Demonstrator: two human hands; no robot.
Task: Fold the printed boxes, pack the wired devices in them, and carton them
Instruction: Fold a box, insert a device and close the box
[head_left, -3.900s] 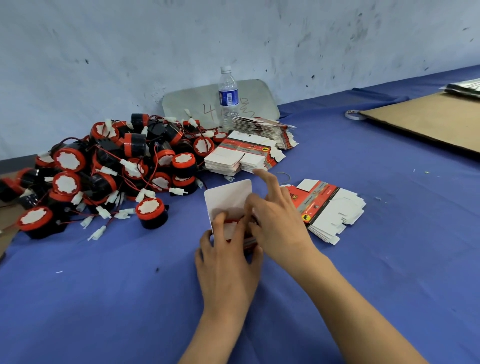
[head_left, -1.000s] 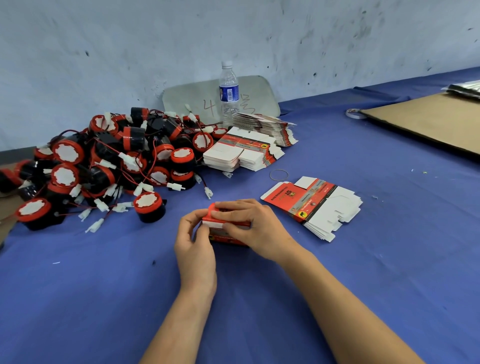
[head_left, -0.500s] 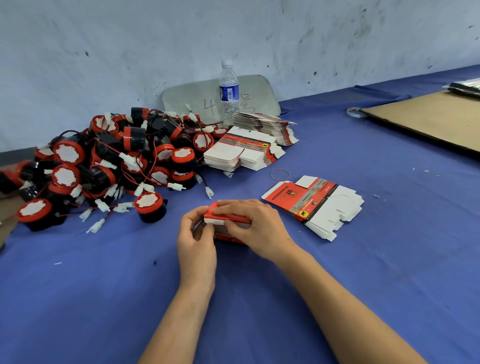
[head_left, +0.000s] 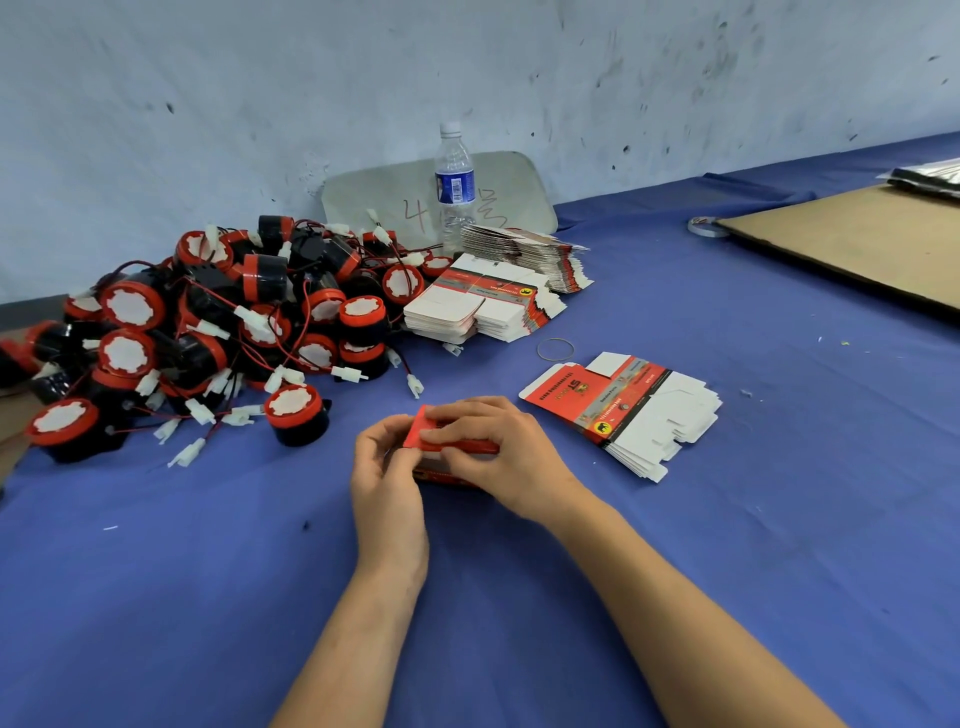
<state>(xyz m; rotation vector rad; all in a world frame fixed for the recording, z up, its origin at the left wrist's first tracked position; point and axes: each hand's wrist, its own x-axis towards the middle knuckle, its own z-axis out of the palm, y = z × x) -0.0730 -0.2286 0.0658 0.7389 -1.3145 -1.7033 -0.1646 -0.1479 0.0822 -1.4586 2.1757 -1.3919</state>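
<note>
Since everything is spread over a blue cloth-covered table (head_left: 779, 493), it can be read off left to right pretty easily. A big tangled pile of round red-and-black wired devices (head_left: 208, 332), white plug connectors sticking out all over, is heaped at about ten o'clock from the hands. One loose device (head_left: 296, 415) is parked at the pile's near edge.

The left hand (head_left: 387, 483) is seen with its fingers curled in, and the left end of a small red printed cardboard box (head_left: 418, 434) is pinched between thumb and fingertips. That box is found dead centre on the cloth, sandwiched between both hands. The right hand (head_left: 498, 457) is laid over the box's top, with fingers bent across it and the thumb pressed on the near side, so the box is gripped from both ends.

At twelve o'clock from the box, a stack of flat white-and-red box blanks (head_left: 483, 306) is set just beside the pile. Behind it a fanned stack of blanks (head_left: 524, 249) is seen, along with a clear plastic water bottle with a blue label (head_left: 454, 182) and a grey rounded board marked with a red 4 (head_left: 389, 202), which is leaned on the wall. A thin rubber band ring (head_left: 556, 349) is left at one o'clock. A third stack of blanks, red print up (head_left: 623, 410), is placed at three o'clock, near the right hand but apart from it. Far off at two o'clock a brown cardboard sheet (head_left: 857, 244) is laid flat, with a roll of tape (head_left: 704, 227) just beside its left corner.
</note>
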